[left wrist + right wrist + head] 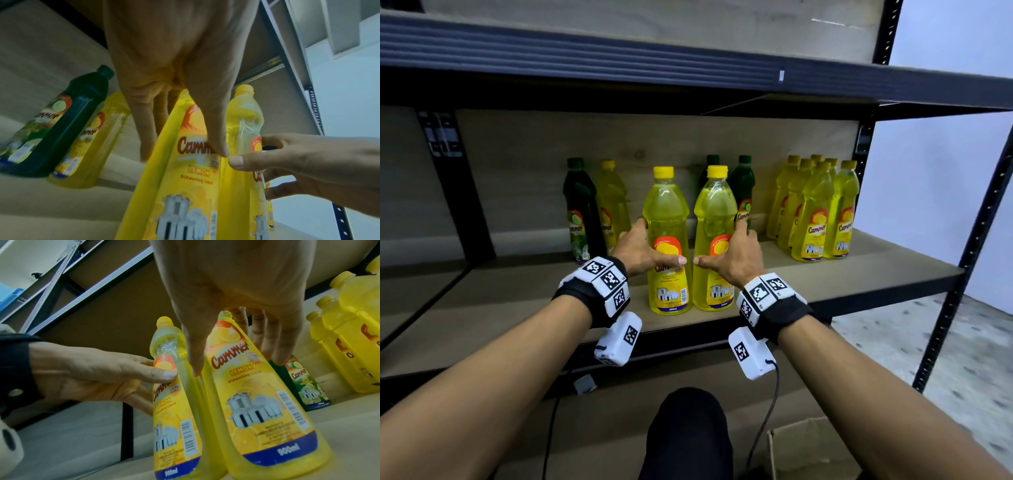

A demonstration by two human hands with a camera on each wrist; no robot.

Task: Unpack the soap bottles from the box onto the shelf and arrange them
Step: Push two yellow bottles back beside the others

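Observation:
Two yellow lemon soap bottles stand upright side by side near the front edge of the wooden shelf [517,308]. My left hand [661,241] holds the left bottle [667,212] at label height, thumb on its front and fingers along its far left side. My right hand [719,242] holds the right bottle [715,212] the same way, mirrored. The two thumbs nearly meet in the gap between the bottles. In the left wrist view my left hand [184,154] straddles the left bottle [185,186]. The right wrist view has my right hand [236,365] straddling the right bottle [257,418].
A cluster of yellow bottles [815,212] stands at the shelf's right end. A green bottle [580,212] and a yellow bottle [613,205] stand at the left, with green bottles [743,185] behind my right hand. The upper shelf [619,58] hangs overhead. A cardboard box [808,448] lies below right.

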